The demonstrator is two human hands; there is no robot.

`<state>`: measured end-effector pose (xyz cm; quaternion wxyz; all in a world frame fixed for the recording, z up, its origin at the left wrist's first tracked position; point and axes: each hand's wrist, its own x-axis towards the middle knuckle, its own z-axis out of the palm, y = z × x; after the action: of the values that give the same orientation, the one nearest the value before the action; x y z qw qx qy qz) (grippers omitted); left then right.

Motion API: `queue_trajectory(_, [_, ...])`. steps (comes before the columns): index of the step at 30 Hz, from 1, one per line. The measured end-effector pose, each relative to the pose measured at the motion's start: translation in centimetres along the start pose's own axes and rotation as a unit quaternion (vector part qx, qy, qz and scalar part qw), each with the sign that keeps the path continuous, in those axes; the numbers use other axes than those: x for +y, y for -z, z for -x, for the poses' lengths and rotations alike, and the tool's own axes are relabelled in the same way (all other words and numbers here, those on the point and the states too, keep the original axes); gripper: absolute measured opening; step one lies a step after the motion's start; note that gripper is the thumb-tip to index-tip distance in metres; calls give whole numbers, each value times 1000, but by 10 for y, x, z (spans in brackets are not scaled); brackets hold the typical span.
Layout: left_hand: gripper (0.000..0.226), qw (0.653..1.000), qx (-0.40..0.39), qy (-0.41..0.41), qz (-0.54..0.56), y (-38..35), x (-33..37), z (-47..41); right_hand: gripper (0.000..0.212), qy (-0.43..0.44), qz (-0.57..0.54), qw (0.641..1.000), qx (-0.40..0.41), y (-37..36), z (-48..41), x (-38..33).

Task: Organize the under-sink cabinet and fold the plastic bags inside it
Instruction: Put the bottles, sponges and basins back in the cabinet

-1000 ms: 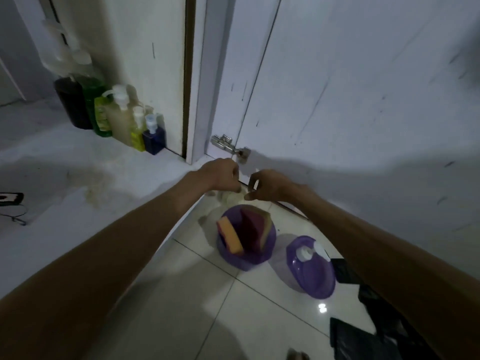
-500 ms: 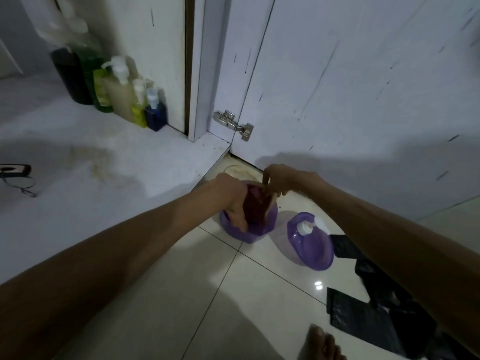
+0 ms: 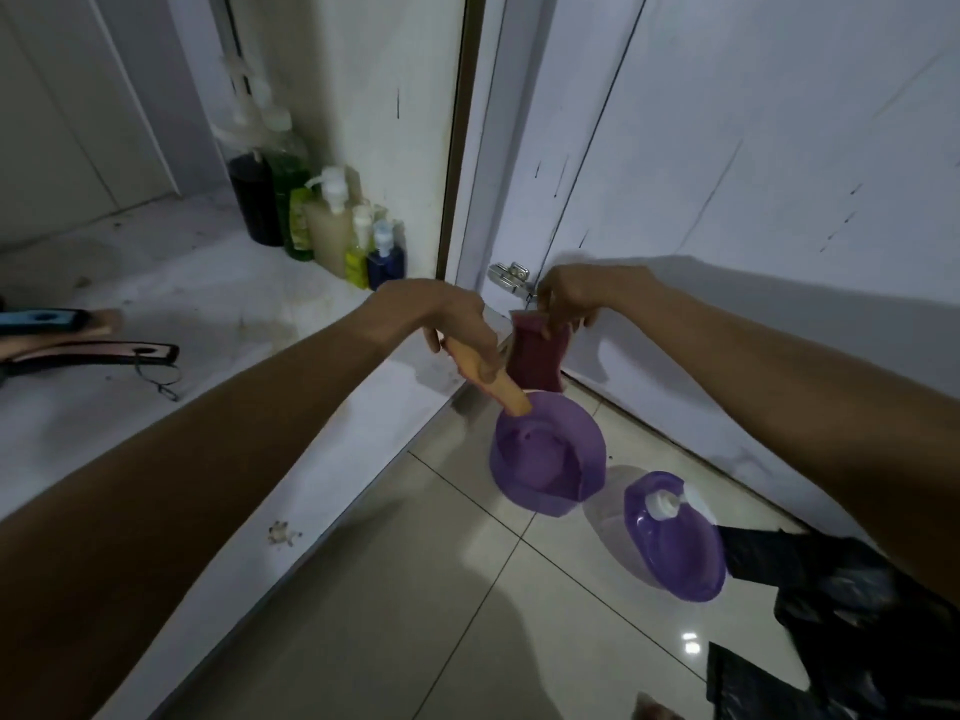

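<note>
Sponges (image 3: 535, 358) now out of bowl (image 3: 540, 498): L hand (image 3: 441, 317), R hand (image 3: 571, 298).

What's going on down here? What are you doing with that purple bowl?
A person is sorting things by an open cabinet. The left hand grips an orange sponge and the right hand pinches a dark red sponge, both held over the purple bowl on the floor. Its purple lid lies beside it, black plastic bags lie unfolded nearby, and bottles stand inside the cabinet.

A purple plastic bowl (image 3: 545, 470) stands on the tiled floor (image 3: 415, 589). Right of it lies a domed purple lid (image 3: 675, 548), then black plastic bags (image 3: 857, 605).
</note>
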<state>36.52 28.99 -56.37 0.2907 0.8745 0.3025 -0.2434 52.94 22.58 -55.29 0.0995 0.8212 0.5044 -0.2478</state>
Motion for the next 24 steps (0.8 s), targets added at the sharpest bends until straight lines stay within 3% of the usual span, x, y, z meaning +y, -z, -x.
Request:
queue_trajectory(6, [51,992,83,64,65,13,-54,7,24,37,-8,995,90,8,-23,-34])
queue_trajectory(11, [63,967,187,114,128,-3,-100,9,15,73,-39,992,94,-5,-48,-62])
queue_trajectory(15, [73,954,231,157,106,-27,-125,1,6,64,-62,991,96,-26,-65,-66])
queue_trajectory(24, [83,952,233,197,-33,-58,-125,-15,20,21,-131,990,37,-40,-74,-60])
